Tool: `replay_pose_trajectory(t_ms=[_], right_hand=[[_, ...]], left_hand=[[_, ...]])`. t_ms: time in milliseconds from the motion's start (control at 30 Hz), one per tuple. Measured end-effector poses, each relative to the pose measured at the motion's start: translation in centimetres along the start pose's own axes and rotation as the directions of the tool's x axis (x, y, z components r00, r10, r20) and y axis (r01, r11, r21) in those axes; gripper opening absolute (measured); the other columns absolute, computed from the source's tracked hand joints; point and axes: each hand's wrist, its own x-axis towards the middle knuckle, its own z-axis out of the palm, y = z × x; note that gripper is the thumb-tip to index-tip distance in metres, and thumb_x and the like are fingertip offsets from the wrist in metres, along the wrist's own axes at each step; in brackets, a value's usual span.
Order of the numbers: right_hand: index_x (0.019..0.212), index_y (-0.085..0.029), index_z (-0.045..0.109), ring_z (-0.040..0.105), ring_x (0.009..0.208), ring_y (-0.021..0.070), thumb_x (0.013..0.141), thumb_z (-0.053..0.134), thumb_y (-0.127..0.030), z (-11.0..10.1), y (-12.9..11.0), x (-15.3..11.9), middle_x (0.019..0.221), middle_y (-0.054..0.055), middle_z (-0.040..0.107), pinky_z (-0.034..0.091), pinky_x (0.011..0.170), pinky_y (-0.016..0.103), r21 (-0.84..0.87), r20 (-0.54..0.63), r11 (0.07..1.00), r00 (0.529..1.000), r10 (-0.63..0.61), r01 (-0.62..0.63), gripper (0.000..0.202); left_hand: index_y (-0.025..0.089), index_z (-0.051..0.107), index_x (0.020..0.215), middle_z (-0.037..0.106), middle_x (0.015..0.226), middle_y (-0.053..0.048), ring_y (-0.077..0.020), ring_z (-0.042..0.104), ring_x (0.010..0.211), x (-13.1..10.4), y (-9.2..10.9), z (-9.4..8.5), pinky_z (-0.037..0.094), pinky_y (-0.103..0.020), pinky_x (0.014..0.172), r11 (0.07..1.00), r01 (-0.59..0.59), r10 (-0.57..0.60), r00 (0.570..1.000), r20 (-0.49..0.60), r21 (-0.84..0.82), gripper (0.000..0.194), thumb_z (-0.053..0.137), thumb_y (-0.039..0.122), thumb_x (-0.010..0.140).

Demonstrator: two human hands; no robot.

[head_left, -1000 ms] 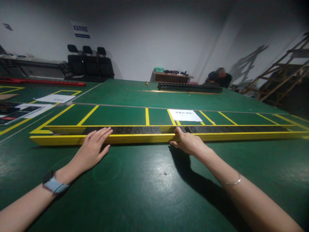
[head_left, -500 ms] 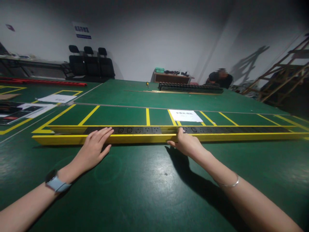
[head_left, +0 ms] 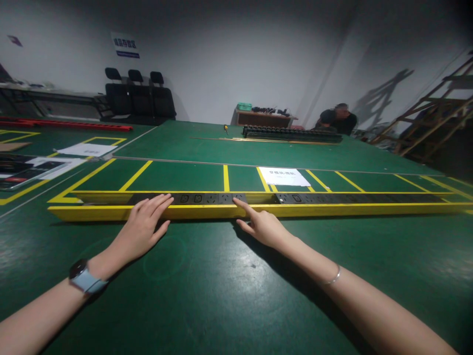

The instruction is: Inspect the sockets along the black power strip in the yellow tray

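Note:
A long yellow channel [head_left: 207, 212] lies across the green table, with black socket modules [head_left: 211, 198] sitting in its trough. Between the left run of modules and the right run of modules [head_left: 314, 198] there is a gap. My left hand [head_left: 146, 222] lies flat over the left part, fingers stretched across the channel and its modules. With the index finger extended, my right hand [head_left: 263, 227] touches the socket module at the left side of the gap; its thumb is near the channel's front wall. Neither hand grasps anything.
A white paper sign [head_left: 284, 177] lies behind the channel among yellow tape lines. Farther back are a row of black parts [head_left: 291, 134] and a yellow-handled screwdriver [head_left: 226, 129]. Papers [head_left: 86, 150] lie at left. A person [head_left: 338, 120] is at the far right.
My right hand has moved left, from the right run of modules across the gap to the end of the left run, its index finger now extended. My left hand stays in place.

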Motion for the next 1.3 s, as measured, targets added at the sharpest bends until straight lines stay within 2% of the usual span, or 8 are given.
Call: replay_pose_trajectory(t_ms=[133,267,367,433,533,667,967,1300], right_hand=[[0.152,-0.031,0.028,0.070,0.068,0.0227,0.095,0.044,-0.049,-0.1,0.0,0.0,0.071,0.002,0.071,0.043,0.062,0.026,-0.118,-0.052,0.993,0.999,0.008,-0.014,0.061],[0.144,-0.030,0.043,0.070,0.067,0.0226,0.096,0.042,-0.049,-0.3,0.4,0.2,0.071,0.003,0.071,0.042,0.062,0.027,-0.162,-0.131,0.986,0.991,0.019,-0.040,0.051],[0.133,-0.024,0.054,0.069,0.068,0.0217,0.097,0.041,-0.049,-0.1,0.9,0.3,0.072,0.005,0.071,0.040,0.061,0.026,-0.157,-0.184,0.985,0.982,0.049,-0.078,0.046],[0.130,-0.019,0.054,0.069,0.067,0.0215,0.097,0.040,-0.048,0.2,1.2,0.3,0.074,0.006,0.071,0.039,0.059,0.026,-0.134,-0.200,0.987,0.978,0.056,-0.084,0.046],[0.142,-0.019,0.039,0.068,0.065,0.0203,0.096,0.042,-0.046,0.9,1.5,0.0,0.071,0.003,0.070,0.038,0.058,0.025,-0.081,-0.145,0.997,0.989,0.004,-0.016,0.053],[0.152,-0.026,0.024,0.067,0.063,0.0185,0.096,0.042,-0.041,1.3,1.5,0.1,0.068,-0.002,0.068,0.038,0.058,0.023,-0.048,-0.062,0.997,0.996,-0.057,0.054,0.061],[0.141,-0.028,0.036,0.070,0.071,0.0236,0.098,0.037,-0.040,0.3,0.5,0.3,0.078,0.004,0.072,0.039,0.060,0.027,-0.125,-0.007,0.992,1.000,0.028,-0.028,0.045],[0.120,-0.018,0.042,0.071,0.086,0.0298,0.097,0.043,-0.045,-1.9,0.7,0.1,0.093,0.013,0.072,0.048,0.069,0.034,-0.225,-0.013,0.937,0.963,0.269,-0.265,0.036]], left_hand=[[0.022,0.031,0.149,0.043,0.150,-0.011,-0.0275,0.039,0.138,0.0,0.0,0.0,0.028,-0.048,0.113,1.000,0.000,0.000,1.000,0.001,0.005,0.060,0.045,0.034,0.092],[0.022,0.031,0.149,0.043,0.150,-0.011,-0.0271,0.039,0.139,-0.1,-0.1,-0.1,0.028,-0.048,0.113,1.000,-0.005,0.005,1.000,0.004,0.014,0.059,0.044,0.034,0.093],[0.022,0.030,0.149,0.042,0.150,-0.012,-0.0276,0.038,0.139,-0.1,-0.2,0.0,0.028,-0.049,0.113,1.000,-0.010,0.010,1.000,0.005,0.018,0.060,0.045,0.035,0.093],[0.022,0.030,0.150,0.042,0.151,-0.012,-0.0278,0.038,0.139,-0.1,-0.2,0.0,0.028,-0.049,0.113,1.000,-0.012,0.012,1.000,0.006,0.017,0.061,0.045,0.036,0.092],[0.022,0.031,0.149,0.042,0.150,-0.012,-0.0279,0.038,0.139,-0.1,-0.1,-0.1,0.029,-0.049,0.113,1.000,-0.008,0.008,1.000,0.004,0.015,0.060,0.045,0.036,0.092],[0.021,0.032,0.148,0.043,0.150,-0.012,-0.0281,0.039,0.138,0.0,0.1,-0.3,0.029,-0.049,0.114,1.000,0.001,-0.001,1.000,0.006,0.013,0.059,0.045,0.035,0.093],[0.022,0.032,0.149,0.043,0.149,-0.012,-0.0282,0.039,0.138,0.0,-0.1,-0.1,0.029,-0.049,0.113,1.000,-0.007,0.007,1.000,0.004,0.012,0.060,0.046,0.035,0.092],[0.023,0.031,0.149,0.044,0.149,-0.012,-0.0288,0.040,0.137,0.0,-0.2,0.0,0.030,-0.049,0.112,1.000,-0.009,0.009,1.000,-0.006,-0.002,0.061,0.046,0.036,0.092]])
